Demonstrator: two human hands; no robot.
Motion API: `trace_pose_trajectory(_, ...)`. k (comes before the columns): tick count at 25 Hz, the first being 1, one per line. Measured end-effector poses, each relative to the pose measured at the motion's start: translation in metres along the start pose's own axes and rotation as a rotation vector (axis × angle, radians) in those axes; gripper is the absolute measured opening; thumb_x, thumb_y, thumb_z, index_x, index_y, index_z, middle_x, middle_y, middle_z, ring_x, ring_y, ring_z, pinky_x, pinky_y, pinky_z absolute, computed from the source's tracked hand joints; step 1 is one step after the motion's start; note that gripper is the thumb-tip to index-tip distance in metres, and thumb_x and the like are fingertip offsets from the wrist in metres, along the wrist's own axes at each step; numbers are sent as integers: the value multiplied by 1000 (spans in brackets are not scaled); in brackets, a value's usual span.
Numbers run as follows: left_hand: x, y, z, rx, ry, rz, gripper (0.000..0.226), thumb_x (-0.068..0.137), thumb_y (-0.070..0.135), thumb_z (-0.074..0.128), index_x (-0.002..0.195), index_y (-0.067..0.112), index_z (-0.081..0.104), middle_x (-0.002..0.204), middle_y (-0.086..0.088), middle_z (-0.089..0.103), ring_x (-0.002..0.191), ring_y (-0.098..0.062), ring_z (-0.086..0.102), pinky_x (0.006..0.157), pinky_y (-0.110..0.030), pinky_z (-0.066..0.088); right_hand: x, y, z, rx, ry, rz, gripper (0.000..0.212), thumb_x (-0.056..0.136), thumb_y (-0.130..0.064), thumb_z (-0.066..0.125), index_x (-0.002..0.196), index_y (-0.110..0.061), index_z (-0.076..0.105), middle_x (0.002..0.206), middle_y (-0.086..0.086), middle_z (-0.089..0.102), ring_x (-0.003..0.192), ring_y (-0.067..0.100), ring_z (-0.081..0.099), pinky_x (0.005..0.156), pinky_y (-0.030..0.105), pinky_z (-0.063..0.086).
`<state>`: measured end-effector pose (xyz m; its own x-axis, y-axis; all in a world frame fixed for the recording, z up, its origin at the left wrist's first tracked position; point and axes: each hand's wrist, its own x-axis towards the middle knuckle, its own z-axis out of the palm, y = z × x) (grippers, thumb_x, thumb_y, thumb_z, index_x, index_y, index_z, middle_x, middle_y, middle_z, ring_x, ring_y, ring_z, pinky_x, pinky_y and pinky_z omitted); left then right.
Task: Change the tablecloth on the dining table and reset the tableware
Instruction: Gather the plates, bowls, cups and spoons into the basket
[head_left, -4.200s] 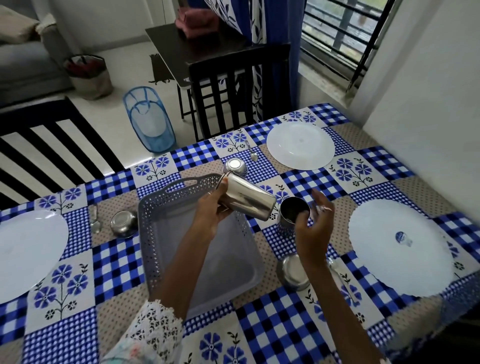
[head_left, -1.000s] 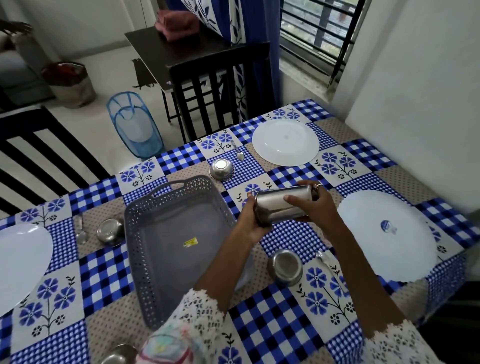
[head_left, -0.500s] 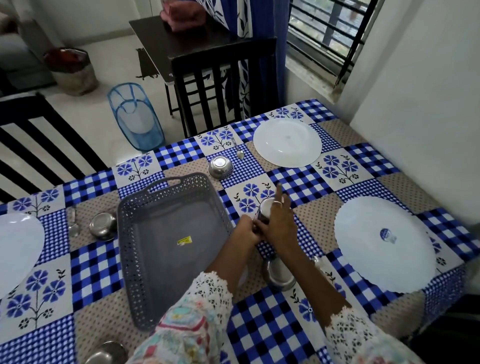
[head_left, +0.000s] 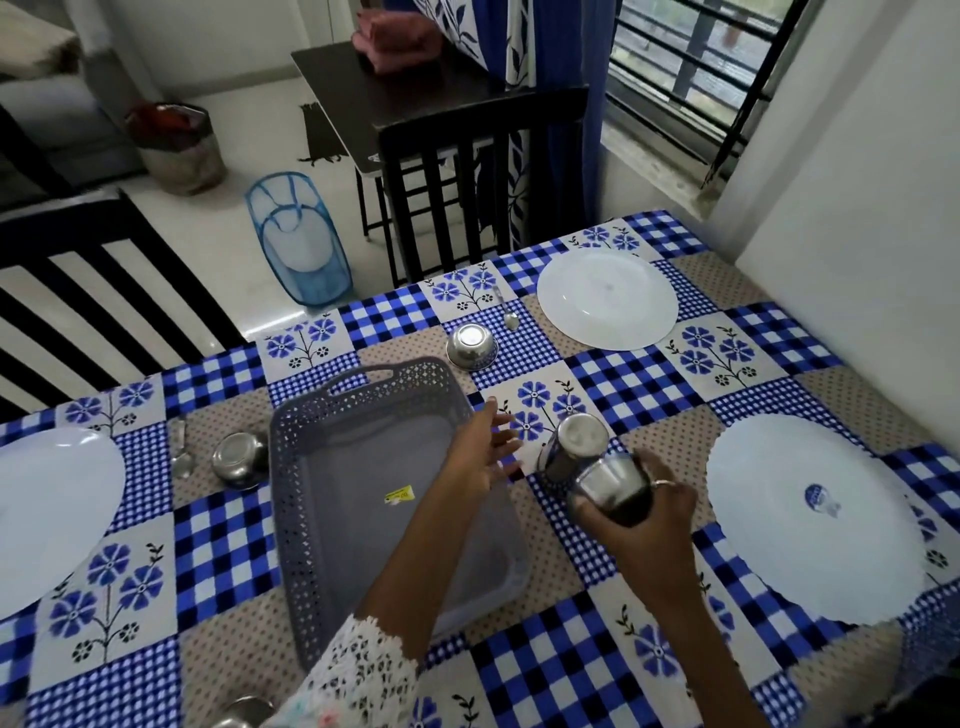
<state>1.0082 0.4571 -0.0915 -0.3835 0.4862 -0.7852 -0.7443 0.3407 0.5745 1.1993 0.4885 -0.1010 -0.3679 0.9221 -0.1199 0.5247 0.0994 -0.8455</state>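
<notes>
Far-left white plate (head_left: 52, 514) and bottom-edge steel bowl (head_left: 244, 714) cut off; right grip (head_left: 641, 512) motion-blurred.

Shiny steel tumblers (head_left: 574, 449), matt grey plastic basket (head_left: 291, 499), printed cloth tablecloth (head_left: 639, 384)

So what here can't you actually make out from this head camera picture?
- Steel bowl at the bottom edge: cut off by the frame and the lace sleeve.
- Blue logo on the scalloped white plate: too small to read.
- Steel tumbler in the right hand: blurred; contents unclear.
</notes>
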Motion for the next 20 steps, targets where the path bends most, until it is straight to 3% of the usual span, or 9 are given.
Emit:
trace_pose_trajectory(2,-10,15,-11,25,-274,-105,63,88,65,40,106,9,62,100,-14,64,88,-26,63,76,-44,54,12,-46,5,161,0,-212,87,58,-13,88,128,-5,36,123,7,29,110,9,41,78,17,51)
trace_pose_trajectory(4,-14,30,-17,-75,-434,-90,72,85,70,36,114,10,61,104,-16,66,95,-30,62,83,-46,51,33,-79,29,93,-62,-372,87,52,-19,91,118,1,38,118,5,28,108,8,40,85,9,46)
trace_pose_trajectory(7,-2,50,-37,-409,-312,111,47,91,51,45,106,9,61,95,-14,67,93,-30,60,72,-46,56,93,-109,59,-107,-523,-494,83,60,-16,87,125,-5,36,115,-1,29,111,13,37,98,24,41)
trace_pose_trajectory(9,13,63,-60,-527,-187,199,37,91,42,50,108,10,59,101,-16,63,94,-32,58,68,-49,57,148,-125,79,-90,-793,-337,71,76,0,71,134,-10,31,117,-1,43,106,13,48,87,23,50)
trace_pose_trajectory(11,27,69,-80,-540,-104,214,38,89,43,52,108,11,59,105,-16,62,96,-32,58,73,-49,55,208,-130,118,-333,-731,-273,56,84,1,59,135,-7,35,126,14,53,111,28,55,88,36,52)
trace_pose_trajectory(14,38,71,-94,-546,-34,164,45,87,50,53,109,11,60,107,-16,62,96,-33,57,70,-48,54,252,-104,189,-1007,-621,-381,70,90,-31,56,147,-12,19,151,26,17,138,44,23,106,53,31)
trace_pose_trajectory(16,42,67,-104,-576,-27,139,46,86,52,51,103,10,62,103,-16,64,94,-33,58,71,-48,55,257,-87,227,-1062,-714,-427,65,94,-32,48,149,-23,15,156,20,2,140,50,7,108,63,24)
trace_pose_trajectory(18,45,63,-119,-610,-19,128,48,86,54,51,100,10,64,103,-17,64,96,-34,57,81,-51,49,257,-86,237,-1099,-712,-456,55,93,-27,48,144,-20,28,152,19,15,136,49,18,107,59,31)
trace_pose_trajectory(20,44,61,-128,-629,10,126,50,85,56,51,101,11,64,105,-17,64,98,-35,57,83,-53,47,260,-101,233,-1086,-662,-434,62,86,-29,61,140,-19,33,147,20,20,133,44,29,108,49,34)
